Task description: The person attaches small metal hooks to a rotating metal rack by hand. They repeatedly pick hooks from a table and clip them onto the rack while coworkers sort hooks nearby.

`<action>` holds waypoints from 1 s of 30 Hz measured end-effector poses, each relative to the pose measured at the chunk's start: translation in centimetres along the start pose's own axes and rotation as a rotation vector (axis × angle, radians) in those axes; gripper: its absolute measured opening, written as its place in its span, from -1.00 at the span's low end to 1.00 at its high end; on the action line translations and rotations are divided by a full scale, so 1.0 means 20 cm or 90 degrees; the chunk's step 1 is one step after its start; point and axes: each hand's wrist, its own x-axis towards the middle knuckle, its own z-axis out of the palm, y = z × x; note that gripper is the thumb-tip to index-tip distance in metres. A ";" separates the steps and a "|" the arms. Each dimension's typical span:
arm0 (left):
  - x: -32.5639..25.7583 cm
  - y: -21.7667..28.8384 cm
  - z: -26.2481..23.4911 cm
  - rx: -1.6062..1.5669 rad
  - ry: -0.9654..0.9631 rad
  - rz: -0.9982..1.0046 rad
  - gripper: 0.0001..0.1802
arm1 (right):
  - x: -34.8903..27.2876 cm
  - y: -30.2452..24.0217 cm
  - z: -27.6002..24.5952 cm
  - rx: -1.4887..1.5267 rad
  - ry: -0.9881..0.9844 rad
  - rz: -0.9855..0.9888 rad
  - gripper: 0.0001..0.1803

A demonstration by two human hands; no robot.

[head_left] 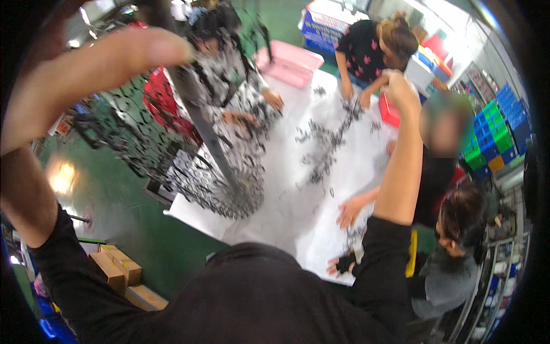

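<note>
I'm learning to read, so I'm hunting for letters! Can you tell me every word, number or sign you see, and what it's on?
Blue and white box at the top: red and pale printing, but I can't copy out its wording.
Cardboard boxes at lower left: no writing I can read.
Green and blue crates at right: none I can read.
Shelves at lower right: things there are too small and blurred.

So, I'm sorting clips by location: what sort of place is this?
Probably a factory workshop, judging by the white worktable strewn with small black pieces, the stacked blue and green crates and the loaded shelves.
</note>
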 end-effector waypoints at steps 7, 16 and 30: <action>0.00 0.00 0.00 0.073 0.054 0.116 -0.38 | -0.45 -0.68 -0.52 1.012 0.137 -0.383 -0.76; 0.01 0.02 0.03 -0.006 0.072 0.104 -0.39 | -0.58 -0.92 -0.70 1.090 0.185 -0.396 -0.85; 0.06 0.05 0.06 0.088 0.121 0.073 -0.39 | -0.60 -0.77 -0.70 1.127 0.152 -0.280 -0.83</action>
